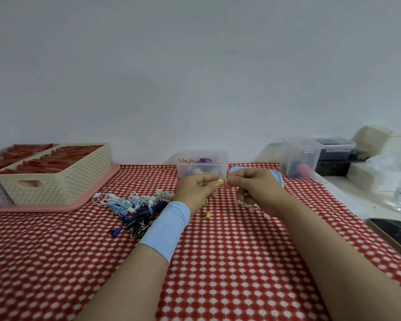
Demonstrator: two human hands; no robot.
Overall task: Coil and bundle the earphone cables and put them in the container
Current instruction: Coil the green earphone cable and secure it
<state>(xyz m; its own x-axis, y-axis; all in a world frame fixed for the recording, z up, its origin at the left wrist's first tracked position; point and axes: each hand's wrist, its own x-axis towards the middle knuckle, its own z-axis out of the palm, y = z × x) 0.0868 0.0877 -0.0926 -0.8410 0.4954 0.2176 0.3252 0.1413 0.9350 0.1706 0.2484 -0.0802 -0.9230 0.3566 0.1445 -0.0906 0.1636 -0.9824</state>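
At nine o'clock of the hands, tangled earphones (137, 206) wait on the table (218, 262). The left hand (198, 191) and right hand (252, 188) each pinch one yellow earphone cable (220, 181), likely to start coiling it. The open container (203, 151) stands at twelve o'clock, ready to receive it.
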